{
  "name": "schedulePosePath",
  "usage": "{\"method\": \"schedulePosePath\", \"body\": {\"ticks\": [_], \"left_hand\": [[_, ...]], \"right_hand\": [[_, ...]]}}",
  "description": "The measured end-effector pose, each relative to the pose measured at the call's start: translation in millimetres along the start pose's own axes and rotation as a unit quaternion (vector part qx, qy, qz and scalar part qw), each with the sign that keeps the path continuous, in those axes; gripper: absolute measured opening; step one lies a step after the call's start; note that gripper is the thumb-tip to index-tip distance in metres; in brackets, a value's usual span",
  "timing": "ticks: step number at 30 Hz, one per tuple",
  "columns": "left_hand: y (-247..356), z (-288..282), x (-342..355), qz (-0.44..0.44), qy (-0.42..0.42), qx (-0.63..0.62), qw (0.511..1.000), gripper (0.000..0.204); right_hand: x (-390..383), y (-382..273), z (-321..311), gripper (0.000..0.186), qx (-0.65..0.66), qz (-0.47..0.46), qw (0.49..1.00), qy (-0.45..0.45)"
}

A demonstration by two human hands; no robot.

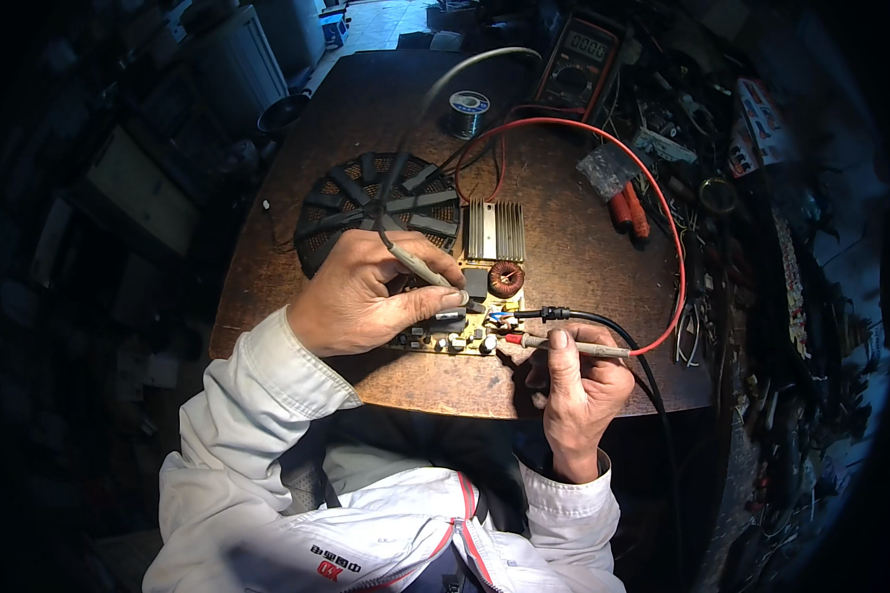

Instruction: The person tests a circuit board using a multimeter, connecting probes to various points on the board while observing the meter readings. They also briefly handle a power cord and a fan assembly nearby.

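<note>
My left hand (361, 301) is closed around a grey-sleeved test probe (417, 265) with a dark lead, its tip pointing down at a circuit board (475, 331). In my right hand (585, 381) is a second test probe (593, 349) with a red lead, pinched between thumb and fingers, its tip at the board's right edge. Whether either tip touches metal is too small to tell. The board carries a finned heat sink (496, 230), a copper-wound ring coil (506, 280) and small capacitors. A black cable (564, 314) reaches its right side. My left hand hides part of the board.
Behind the board lies a round black coil (351, 203) with spoke-like bars. A digital multimeter (578, 69) and a solder spool (468, 111) stand on the wooden table (366, 94). Red-handled pliers (628, 211) lie right, beside cluttered tools. The red lead (674, 247) arcs across the right.
</note>
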State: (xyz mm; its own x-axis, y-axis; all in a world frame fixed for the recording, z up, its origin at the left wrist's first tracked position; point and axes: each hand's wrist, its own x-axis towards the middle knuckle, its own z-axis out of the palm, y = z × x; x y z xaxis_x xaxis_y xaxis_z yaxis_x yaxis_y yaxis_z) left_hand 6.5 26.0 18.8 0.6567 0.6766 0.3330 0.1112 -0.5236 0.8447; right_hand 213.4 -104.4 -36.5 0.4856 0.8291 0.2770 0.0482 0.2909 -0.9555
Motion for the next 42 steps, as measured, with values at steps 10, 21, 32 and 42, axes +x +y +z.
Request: {"method": "schedulePosePath", "body": {"ticks": [10, 21, 32, 42], "left_hand": [[-2.2, 11.5, 6.0, 0.064, -0.034, 0.105, 0.992, 0.02], [-3.2, 14.1, 6.1, 0.058, -0.03, 0.097, 0.993, 0.02], [-6.7, 13.9, 5.0, 0.066, -0.032, 0.106, 0.992, 0.019], [-7.6, 13.5, 3.5, 0.079, -0.021, 0.094, 0.992, 0.019]], "right_hand": [[1.0, -6.1, 0.5, 0.014, -0.018, 0.031, 0.999, -0.014], [2.9, -4.0, 0.2, 0.015, -0.032, 0.033, 0.999, -0.02], [6.1, -8.9, 1.1, 0.016, -0.016, 0.057, 0.998, -0.03], [7.1, -5.1, 3.1, 0.02, -0.054, 0.05, 0.997, -0.028]]}}
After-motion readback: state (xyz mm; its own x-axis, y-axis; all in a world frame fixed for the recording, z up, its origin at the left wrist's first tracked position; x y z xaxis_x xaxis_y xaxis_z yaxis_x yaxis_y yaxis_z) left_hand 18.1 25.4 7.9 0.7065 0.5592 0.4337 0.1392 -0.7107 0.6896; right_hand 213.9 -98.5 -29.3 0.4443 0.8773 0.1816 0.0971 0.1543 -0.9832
